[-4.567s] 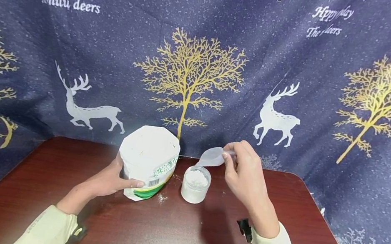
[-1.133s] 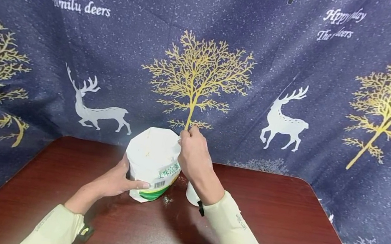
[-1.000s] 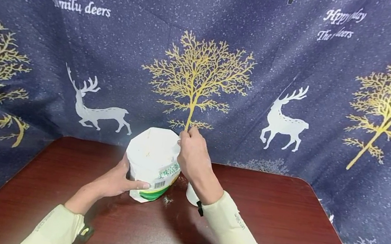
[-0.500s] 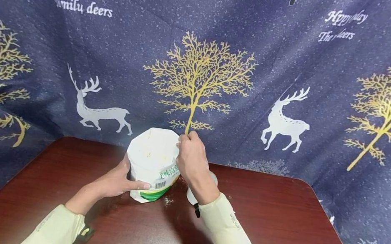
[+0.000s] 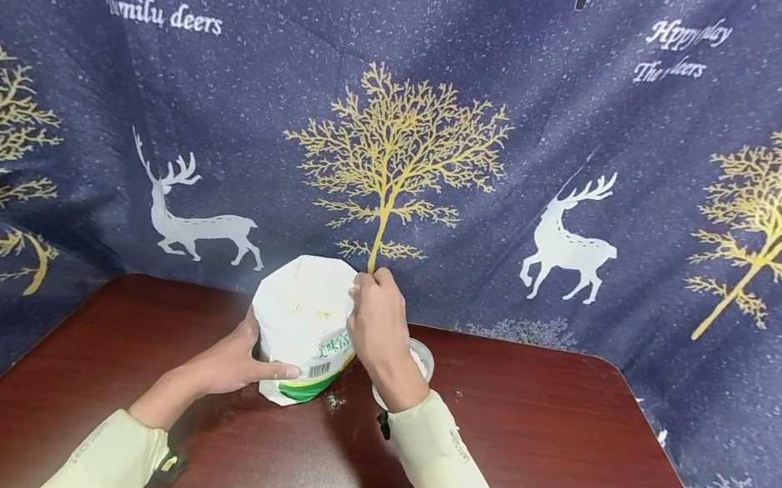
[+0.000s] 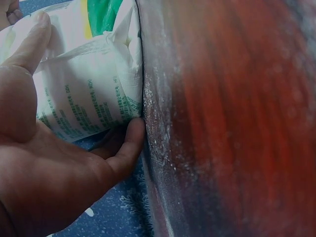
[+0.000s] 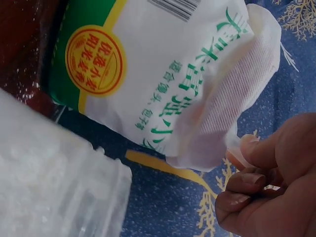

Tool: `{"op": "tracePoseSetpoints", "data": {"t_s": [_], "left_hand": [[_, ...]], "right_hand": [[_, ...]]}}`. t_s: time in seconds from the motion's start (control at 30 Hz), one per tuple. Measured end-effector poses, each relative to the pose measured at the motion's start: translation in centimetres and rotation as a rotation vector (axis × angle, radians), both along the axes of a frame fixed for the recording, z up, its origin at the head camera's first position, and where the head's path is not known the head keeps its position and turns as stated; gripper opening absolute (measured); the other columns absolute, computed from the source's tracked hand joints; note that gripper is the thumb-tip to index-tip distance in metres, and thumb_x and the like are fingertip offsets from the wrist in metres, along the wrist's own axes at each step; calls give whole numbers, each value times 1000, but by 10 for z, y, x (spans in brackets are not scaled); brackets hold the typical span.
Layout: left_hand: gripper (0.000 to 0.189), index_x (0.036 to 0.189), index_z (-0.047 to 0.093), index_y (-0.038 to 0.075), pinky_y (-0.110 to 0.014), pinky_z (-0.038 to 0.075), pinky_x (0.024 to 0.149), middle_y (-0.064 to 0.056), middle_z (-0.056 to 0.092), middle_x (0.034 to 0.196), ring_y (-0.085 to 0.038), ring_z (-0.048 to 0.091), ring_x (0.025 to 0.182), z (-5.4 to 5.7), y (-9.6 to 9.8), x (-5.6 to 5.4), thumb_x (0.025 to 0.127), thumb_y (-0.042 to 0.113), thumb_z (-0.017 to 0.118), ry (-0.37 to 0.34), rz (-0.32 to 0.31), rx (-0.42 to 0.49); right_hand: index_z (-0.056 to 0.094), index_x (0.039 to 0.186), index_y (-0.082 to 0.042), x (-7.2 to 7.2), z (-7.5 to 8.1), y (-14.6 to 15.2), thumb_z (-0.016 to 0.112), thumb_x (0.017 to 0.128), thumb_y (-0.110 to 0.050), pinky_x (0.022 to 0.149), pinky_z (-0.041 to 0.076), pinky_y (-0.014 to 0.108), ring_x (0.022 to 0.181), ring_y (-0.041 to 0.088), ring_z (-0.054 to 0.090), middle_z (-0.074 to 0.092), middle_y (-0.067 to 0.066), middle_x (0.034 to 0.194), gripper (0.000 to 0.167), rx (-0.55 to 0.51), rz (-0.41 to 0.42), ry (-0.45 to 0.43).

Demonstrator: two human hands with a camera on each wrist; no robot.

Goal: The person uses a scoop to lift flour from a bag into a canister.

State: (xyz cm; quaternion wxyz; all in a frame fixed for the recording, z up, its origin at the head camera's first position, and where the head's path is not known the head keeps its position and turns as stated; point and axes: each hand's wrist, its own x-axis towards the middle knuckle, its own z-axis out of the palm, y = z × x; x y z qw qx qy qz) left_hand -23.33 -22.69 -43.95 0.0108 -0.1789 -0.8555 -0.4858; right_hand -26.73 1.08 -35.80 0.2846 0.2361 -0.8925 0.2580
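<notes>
An open white flour bag (image 5: 290, 330) with a green and yellow band stands at the back of the table. Its left side is held by my left hand (image 5: 225, 363), thumb across the front; in the left wrist view the fingers reach round its base. My right hand (image 5: 382, 327) is at the bag's right rim, fingers curled. In the right wrist view it pinches the translucent handle of a scoop (image 7: 235, 146), whose bowl is hidden in the bag. A clear jar (image 5: 426, 354) of white flour stands beside the bag, partly covered by my right wrist.
Spilled flour (image 5: 335, 401) dusts the dark red-brown table (image 5: 557, 454) between bag and jar. Close behind the table hangs a dark blue cloth (image 5: 469, 28) printed with deer and golden trees.
Over several seconds, my right hand has carried the scoop from above the jar leftwards into the bag. In the last second it has lowered slightly at the rim. My left hand stays on the bag.
</notes>
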Motion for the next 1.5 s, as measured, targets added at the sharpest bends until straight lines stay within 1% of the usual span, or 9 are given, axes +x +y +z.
{"op": "tracePoseSetpoints", "data": {"t_s": [0.2, 0.4, 0.57, 0.73, 1.0, 1.33, 1.5], "left_hand": [[124, 165, 1, 20, -67, 17, 123, -16, 28, 163, -35, 29, 152, 0, 0, -1, 83, 33, 93, 17, -5, 0], [124, 165, 1, 21, -67, 17, 123, -15, 28, 163, -35, 29, 152, -1, 0, -1, 83, 33, 93, 16, -3, -4], [125, 164, 1, 20, -66, 19, 122, -16, 28, 162, -35, 30, 151, -2, 0, -1, 82, 34, 94, 21, 1, -2], [126, 165, 0, 20, -66, 18, 122, -16, 26, 163, -35, 29, 152, -2, 1, -1, 82, 33, 94, 28, 2, 1], [126, 165, 0, 19, -65, 20, 122, -17, 26, 163, -35, 29, 152, -2, 1, 0, 83, 34, 94, 24, 12, -10], [127, 165, -1, 19, -66, 19, 122, -17, 27, 163, -36, 29, 152, -1, 2, 0, 82, 33, 94, 31, 8, -7], [127, 165, -1, 19, -66, 21, 122, -17, 28, 162, -36, 31, 151, -1, 1, 0, 82, 33, 94, 31, 13, -12]], "right_hand": [[76, 112, 2, 0, -4, -3, 65, 104, -7, 80, 61, 40, 82, 29, 68, 61, 14, 95, 15, -13, -17, 9], [75, 115, 3, 0, -8, -6, 63, 105, -6, 81, 62, 38, 87, 28, 71, 62, 14, 99, 18, -16, -31, 11], [75, 114, 2, 1, -11, -8, 65, 104, -6, 79, 62, 38, 85, 28, 70, 62, 15, 98, 17, -16, -40, 23], [75, 112, 2, 2, -13, -10, 65, 104, -7, 77, 62, 39, 82, 28, 69, 60, 14, 95, 16, -25, -49, 30], [76, 112, 0, 2, -19, -12, 65, 105, -9, 77, 62, 38, 82, 27, 68, 61, 13, 96, 15, -24, -75, 49], [74, 107, -1, 3, -22, -10, 69, 102, -6, 73, 60, 38, 78, 28, 67, 59, 12, 93, 10, -53, -72, 98], [74, 107, -1, 2, -23, -9, 70, 101, -6, 75, 60, 40, 79, 29, 67, 59, 13, 93, 9, -72, -60, 116]]}}
